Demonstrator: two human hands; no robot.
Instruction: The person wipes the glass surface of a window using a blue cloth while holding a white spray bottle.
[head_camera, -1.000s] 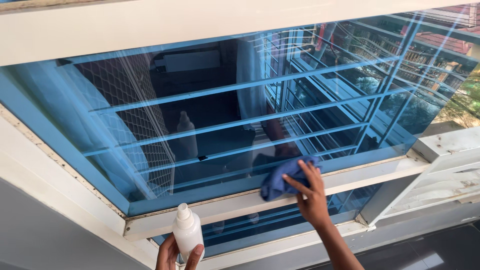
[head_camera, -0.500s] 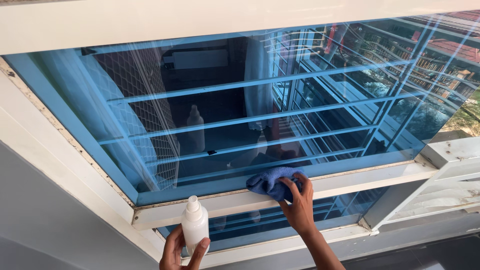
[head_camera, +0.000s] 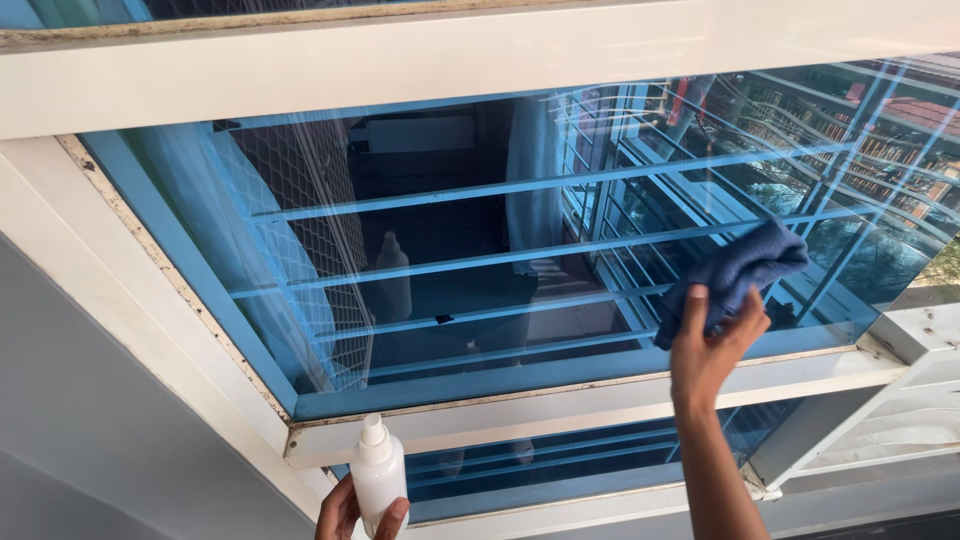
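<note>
We hold a blue cloth in our right hand, fingers closed around its lower end, and press it flat against the window glass toward the right side of the pane, above the white frame bar that runs under the glass. Our right arm reaches up from the bottom edge of the view, and the cloth bunches out past our fingertips toward the upper right.

Our left hand sits low at the bottom of the view, gripping a small white spray bottle upright by its base, nozzle on top. The bottle is in front of the frame bar, well apart from the cloth, and we see its faint reflection in the dark middle of the glass.

The pane is tinted blue and mirrors horizontal bars and a mesh screen. A second, narrower strip of glass lies below the frame bar. A grey wall fills the lower left.
</note>
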